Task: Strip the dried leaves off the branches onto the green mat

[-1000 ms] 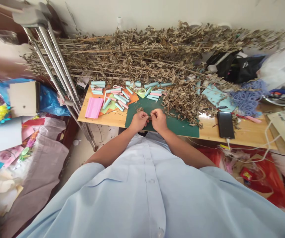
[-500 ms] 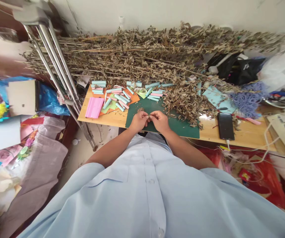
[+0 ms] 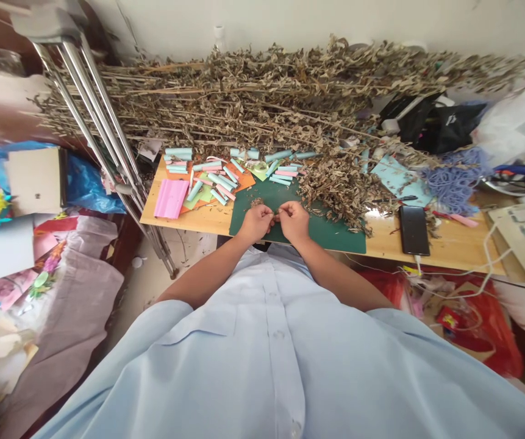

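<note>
Over the green mat (image 3: 335, 239), my left hand (image 3: 257, 222) and my right hand (image 3: 294, 221) are close together with fingertips pinched. Whatever is between the fingers is too small to make out. Just behind my left hand lies a little heap of brown crumbs (image 3: 257, 202). A pile of dried leaves (image 3: 335, 192) covers the mat's right back part. To the left are blue and pink paper rolls (image 3: 221, 182) on orange and green sheets, with a folded pink paper (image 3: 171, 199) beside them.
Long dried stalks (image 3: 225, 103) stretch along the wall. A phone (image 3: 414, 230) with a cable lies at the right, near purple yarn (image 3: 457, 180). Metal crutches (image 3: 102, 131) lean at the left of the wooden table (image 3: 383, 244). A red bag (image 3: 495, 329) is below right.
My right hand has shifted very slightly, its fingers lifted a little away from my left fingertips. The whole view has moved slightly.
</note>
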A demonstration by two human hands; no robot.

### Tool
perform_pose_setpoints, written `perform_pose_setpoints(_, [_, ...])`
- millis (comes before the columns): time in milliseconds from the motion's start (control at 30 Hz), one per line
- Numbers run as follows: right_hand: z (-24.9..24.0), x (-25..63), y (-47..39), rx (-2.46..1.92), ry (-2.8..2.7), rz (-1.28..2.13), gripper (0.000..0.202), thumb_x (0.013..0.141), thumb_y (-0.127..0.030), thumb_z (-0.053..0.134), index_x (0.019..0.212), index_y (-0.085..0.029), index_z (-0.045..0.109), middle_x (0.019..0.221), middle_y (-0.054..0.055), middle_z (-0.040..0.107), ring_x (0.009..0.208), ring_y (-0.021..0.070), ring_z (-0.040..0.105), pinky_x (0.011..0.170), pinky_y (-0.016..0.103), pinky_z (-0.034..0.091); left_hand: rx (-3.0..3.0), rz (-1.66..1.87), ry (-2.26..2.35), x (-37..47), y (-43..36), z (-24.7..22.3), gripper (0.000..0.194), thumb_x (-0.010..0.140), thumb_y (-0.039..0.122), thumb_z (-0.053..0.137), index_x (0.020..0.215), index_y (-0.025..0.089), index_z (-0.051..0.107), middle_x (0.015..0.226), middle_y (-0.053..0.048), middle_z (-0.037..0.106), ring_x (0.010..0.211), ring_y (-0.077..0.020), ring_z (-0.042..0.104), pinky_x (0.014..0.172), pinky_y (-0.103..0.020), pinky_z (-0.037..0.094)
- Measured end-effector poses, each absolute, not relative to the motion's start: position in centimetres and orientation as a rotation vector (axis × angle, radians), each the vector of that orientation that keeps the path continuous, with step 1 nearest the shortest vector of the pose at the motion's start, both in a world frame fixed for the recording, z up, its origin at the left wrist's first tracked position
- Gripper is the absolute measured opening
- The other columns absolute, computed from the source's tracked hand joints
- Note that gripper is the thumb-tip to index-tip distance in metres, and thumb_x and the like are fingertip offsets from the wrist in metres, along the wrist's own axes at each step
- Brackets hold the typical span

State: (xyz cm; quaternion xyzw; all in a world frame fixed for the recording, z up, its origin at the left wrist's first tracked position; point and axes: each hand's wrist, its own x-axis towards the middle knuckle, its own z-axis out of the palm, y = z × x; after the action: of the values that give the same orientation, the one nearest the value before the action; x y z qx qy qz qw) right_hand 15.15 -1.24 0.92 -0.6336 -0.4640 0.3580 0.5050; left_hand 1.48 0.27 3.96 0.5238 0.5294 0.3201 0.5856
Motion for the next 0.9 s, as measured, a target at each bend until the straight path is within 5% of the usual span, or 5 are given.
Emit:
perform_pose_setpoints(400, [1.5, 15.8, -0.9, -1.367, -0.992, 1.071, 0.023, 0.075, -0.038, 0.073, 0.085, -0.023, 0.059, 0.071, -0.001, 0.068, 0.065, 0.0182, 0.068, 0.066, 0.035, 0.06, 1.088, 0.806, 1.146, 1.2, 0.3, 3.3, 0.002, 0.09, 0.017, 0.057, 0.091, 0.016, 0.056, 0.065, 0.002, 0.063, 0.042, -0.0068, 0.053, 0.043, -0.019, 0.035])
perform_pose_setpoints(900, [1.0, 15.5, -2.0, -1.366, -1.279, 0.901, 0.018, 0.086, -0.039, 0.066, 0.093, -0.023, 0.062, 0.084, 0.002, 0.069, 0.073, 0.0172, 0.065, 0.073, 0.033, 0.055, 1.182, 0.77, 1.202, 1.2, 0.3, 3.8, 0.011, 0.09, 0.026, 0.056, 0.086, 0.016, 0.06, 0.069, 0.0, 0.064, 0.046, -0.0075, 0.055, 0.046, -0.02, 0.037])
